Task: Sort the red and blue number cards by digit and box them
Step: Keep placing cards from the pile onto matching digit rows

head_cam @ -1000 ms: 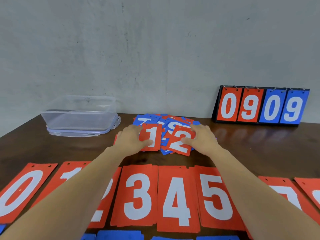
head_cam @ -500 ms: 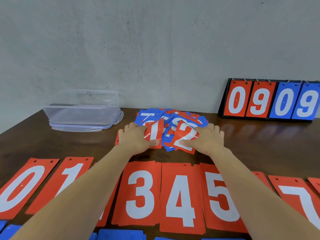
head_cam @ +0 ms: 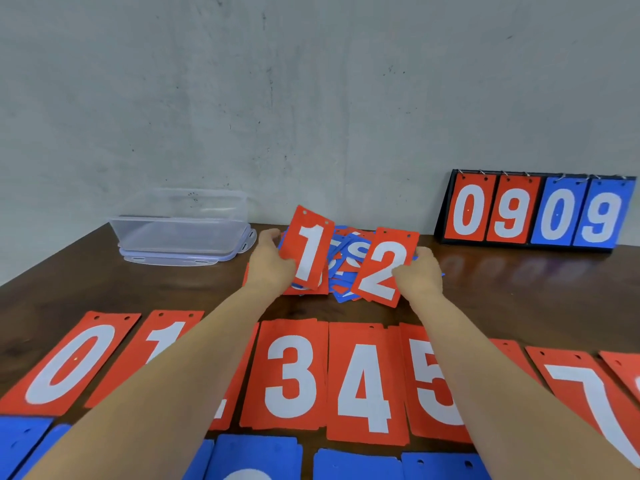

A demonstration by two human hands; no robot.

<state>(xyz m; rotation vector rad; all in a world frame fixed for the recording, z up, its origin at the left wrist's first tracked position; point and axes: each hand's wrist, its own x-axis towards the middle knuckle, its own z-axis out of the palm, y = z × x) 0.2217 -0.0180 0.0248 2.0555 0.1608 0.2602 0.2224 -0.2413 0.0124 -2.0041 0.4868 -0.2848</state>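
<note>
Raised off the pile [head_cam: 347, 249] since the earlier frame, left hand [head_cam: 268, 268] fingers [head_cam: 270, 234] clamp the red 1 card [head_cam: 308, 251] at its left edge, right hand [head_cam: 420, 276] fingers clamp the red 2 card [head_cam: 382, 268] at its right edge, both above the desk [head_cam: 519, 299].

Soft, even, fairly bright light; shadows are faint and edgeless. The glossy dark counter [head_cam: 519, 306] mirrors the scoreboard [head_cam: 533, 209] as dim red and blue smears. The 1 card [head_cam: 308, 252] and 2 card [head_cam: 382, 268] read crisp, while the near forearms [head_cam: 194, 375] look soft. Wide-angle bending stretches the cards [head_cam: 65, 365] toward the lower corners, and fine detail is slightly smeared throughout.
</note>
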